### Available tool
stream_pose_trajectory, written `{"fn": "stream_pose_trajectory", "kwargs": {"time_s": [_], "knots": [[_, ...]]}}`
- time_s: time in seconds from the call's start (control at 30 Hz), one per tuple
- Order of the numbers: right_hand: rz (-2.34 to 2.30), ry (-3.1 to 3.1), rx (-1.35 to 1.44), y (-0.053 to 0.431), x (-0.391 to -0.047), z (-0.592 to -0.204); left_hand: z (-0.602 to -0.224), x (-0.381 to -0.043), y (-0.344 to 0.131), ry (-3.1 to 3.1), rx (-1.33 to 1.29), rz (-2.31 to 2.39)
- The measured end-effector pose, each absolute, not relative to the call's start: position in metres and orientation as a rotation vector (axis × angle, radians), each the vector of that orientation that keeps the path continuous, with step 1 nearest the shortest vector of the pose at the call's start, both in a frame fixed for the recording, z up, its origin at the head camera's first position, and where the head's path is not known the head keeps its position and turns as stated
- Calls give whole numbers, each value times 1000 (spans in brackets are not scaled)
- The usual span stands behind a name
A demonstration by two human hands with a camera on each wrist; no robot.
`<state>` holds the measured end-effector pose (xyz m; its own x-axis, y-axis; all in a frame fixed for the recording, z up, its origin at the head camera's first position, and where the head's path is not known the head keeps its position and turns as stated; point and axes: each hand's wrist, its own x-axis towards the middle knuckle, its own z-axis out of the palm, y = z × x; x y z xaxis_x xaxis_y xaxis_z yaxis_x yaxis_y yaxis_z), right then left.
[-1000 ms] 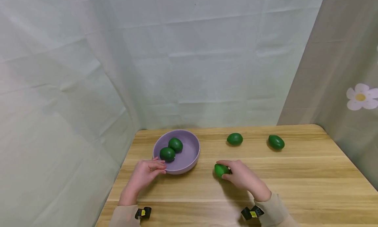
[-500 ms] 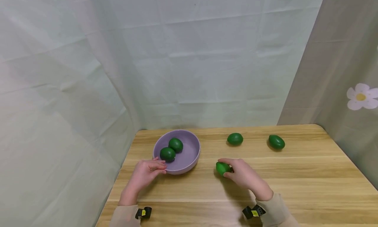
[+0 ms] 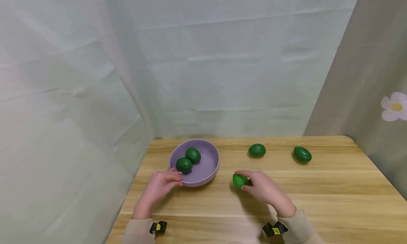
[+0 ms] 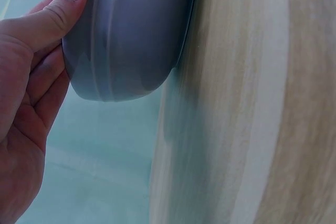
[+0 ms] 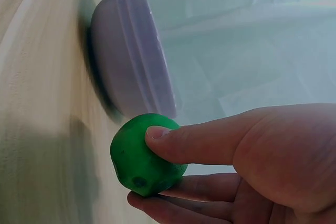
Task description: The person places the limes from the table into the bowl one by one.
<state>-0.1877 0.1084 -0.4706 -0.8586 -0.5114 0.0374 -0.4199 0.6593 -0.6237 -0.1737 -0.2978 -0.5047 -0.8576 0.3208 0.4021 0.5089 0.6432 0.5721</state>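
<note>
Evidently, both hands are engaged; clock positions below follow the head view, with 12 at the far edge of the wooden table (image 3: 330,187).

Left hand (image 3: 160,184): fingers grasping the rim of the purple bowl (image 3: 203,171) at its 7 o'clock side. The left wrist view confirms the thumb laid flat against the bowl's outer wall near the rim. The bowl stands upright on the table. It contains two dark green fruits, touching one another: the first fruit (image 3: 184,165) at 8 o'clock, the second fruit (image 3: 192,155) at 11 o'clock.

Right hand (image 3: 262,188): fingers grasping a brighter green fruit (image 5: 136,156), thumb on its 5 o'clock side, a finger over its 12 o'clock side. This fruit is outside the bowl, at 4 o'clock from it and apart from it. Whether it touches the table cannot be determined.

Two further dark green fruits lie loose on the table: a third fruit (image 3: 257,150) at 1 o'clock from the held one, and a fourth fruit (image 3: 302,154) at 2 o'clock, farther off.

Each wrist carries a black device, left device (image 3: 158,227) and right device (image 3: 275,230), beside a beige sleeve (image 3: 138,231). Pale cloth (image 3: 222,67) hangs behind the 12 o'clock edge. A white flower print (image 3: 396,107) shows at 2 o'clock from the fourth fruit.
</note>
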Motion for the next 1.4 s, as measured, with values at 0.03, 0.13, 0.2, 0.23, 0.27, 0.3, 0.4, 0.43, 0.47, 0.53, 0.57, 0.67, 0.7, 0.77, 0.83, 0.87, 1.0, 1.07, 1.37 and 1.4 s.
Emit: {"fn": "stream_pose_trajectory", "kwargs": {"time_s": [0.03,0.13,0.2,0.23,0.27,0.3,0.4,0.43,0.47,0.53,0.57,0.67,0.7,0.77,0.83,0.87,1.0,1.07,1.37,1.4], "knots": [[-974,2735,-771,109,-188,-470,-505,-174,-297,-2600,-679,-1024],[-979,2737,-781,110,-189,-467,-506,-174,-296,-2594,-683,-1043],[-987,2741,-793,112,-190,-463,-506,-174,-296,-2592,-675,-1051],[-992,2742,-798,112,-190,-462,-506,-174,-296,-2593,-673,-1050],[-997,2743,-800,113,-191,-461,-506,-175,-296,-2594,-669,-1052],[-1005,2742,-803,114,-192,-459,-506,-175,-296,-2597,-665,-1052],[-1035,2740,-807,116,-194,-455,-504,-176,-296,-2606,-663,-1041],[-1051,2731,-807,116,-196,-454,-503,-176,-296,-2610,-661,-1038],[-1067,2723,-807,116,-197,-453,-501,-176,-296,-2615,-657,-1037],[-1100,2705,-813,116,-198,-451,-499,-176,-295,-2618,-658,-1034],[-1115,2696,-817,116,-198,-450,-498,-176,-295,-2620,-659,-1034],[-1133,2684,-826,114,-199,-449,-497,-176,-294,-2621,-665,-1035],[-1135,2683,-827,114,-198,-449,-498,-176,-294,-2618,-668,-1033],[-1131,2686,-827,113,-198,-448,-498,-176,-294,-2614,-671,-1028],[-1125,2691,-829,112,-198,-447,-499,-176,-294,-2607,-674,-1027],[-1120,2695,-830,112,-198,-446,-500,-175,-294,-2606,-671,-1031],[-1101,2709,-835,109,-198,-443,-501,-174,-294,-2606,-661,-1058],[-1100,2710,-840,107,-198,-441,-502,-173,-294,-2607,-653,-1066],[-1129,2731,-908,94,-202,-433,-502,-171,-294,-2614,-645,-1046],[-1129,2734,-916,93,-202,-432,-502,-172,-294,-2614,-646,-1042]]}}
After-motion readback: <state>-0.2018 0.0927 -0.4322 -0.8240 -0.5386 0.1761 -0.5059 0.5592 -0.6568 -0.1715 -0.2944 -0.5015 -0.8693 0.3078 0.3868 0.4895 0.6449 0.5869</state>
